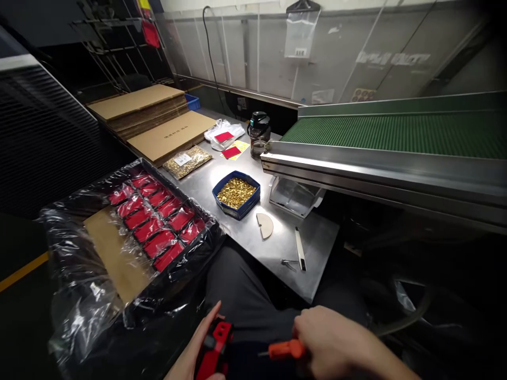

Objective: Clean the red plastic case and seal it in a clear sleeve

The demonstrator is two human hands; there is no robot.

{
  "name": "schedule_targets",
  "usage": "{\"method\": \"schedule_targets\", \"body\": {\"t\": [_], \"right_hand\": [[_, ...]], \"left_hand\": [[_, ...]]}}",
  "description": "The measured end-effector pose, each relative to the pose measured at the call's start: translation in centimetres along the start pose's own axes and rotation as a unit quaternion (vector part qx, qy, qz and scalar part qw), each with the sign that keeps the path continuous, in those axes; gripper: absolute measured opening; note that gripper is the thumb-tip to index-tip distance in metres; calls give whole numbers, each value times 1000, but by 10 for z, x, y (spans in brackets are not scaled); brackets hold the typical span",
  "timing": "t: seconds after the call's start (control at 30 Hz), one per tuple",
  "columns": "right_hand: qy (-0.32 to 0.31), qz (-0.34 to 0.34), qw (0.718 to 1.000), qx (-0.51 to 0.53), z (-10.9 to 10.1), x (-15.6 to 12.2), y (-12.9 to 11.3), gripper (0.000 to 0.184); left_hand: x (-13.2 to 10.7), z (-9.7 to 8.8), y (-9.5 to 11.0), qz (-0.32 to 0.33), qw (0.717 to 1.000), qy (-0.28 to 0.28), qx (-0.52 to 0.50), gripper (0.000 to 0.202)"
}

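Observation:
My left hand point(190, 352) is closed around a red-and-black plastic part point(217, 345) at the bottom of the head view. The part has small openings near its upper end. To its right, my right hand point(330, 338) grips an orange screwdriver point(283, 349), whose thin metal tip points left toward the part. Tip and part are apart. Beyond my hands, on the metal table point(237, 240), stands a blue tray point(236, 210) full of small brass-coloured pieces point(235, 192). Close to it lie a beige half-disc point(265, 226), a white cutter knife point(300, 248) and a small metal tool point(289, 264).
At left, a plastic-lined box point(214, 232) holds rows of red parts point(148, 229). Cardboard stacks point(170, 134), a bag of brass-coloured pieces point(187, 161) and a dark jug point(259, 134) stand farther back. A green conveyor point(396, 132) juts in from the right above a clear bin point(295, 198).

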State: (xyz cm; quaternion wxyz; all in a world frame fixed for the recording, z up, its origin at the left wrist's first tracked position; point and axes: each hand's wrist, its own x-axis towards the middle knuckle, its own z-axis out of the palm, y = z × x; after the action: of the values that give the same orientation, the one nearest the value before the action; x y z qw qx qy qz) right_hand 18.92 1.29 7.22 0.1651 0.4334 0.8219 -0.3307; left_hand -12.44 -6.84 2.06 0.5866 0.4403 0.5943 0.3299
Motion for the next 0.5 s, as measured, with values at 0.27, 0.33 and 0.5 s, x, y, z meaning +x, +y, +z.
{"method": "schedule_targets", "body": {"t": [0.27, 0.33, 0.5], "right_hand": [[13, 60, 997, -44, -46, -11, 2, 4], [12, 60, 997, -56, -45, -18, -5, 4], [43, 151, 986, 57, -7, -77, 18, 15]], "left_hand": [[58, 29, 16, 76, 901, -185, 384, 99], [66, 34, 10, 53, 940, -191, 279, 101], [67, 34, 0, -199, 952, -30, -229, 101]]}}
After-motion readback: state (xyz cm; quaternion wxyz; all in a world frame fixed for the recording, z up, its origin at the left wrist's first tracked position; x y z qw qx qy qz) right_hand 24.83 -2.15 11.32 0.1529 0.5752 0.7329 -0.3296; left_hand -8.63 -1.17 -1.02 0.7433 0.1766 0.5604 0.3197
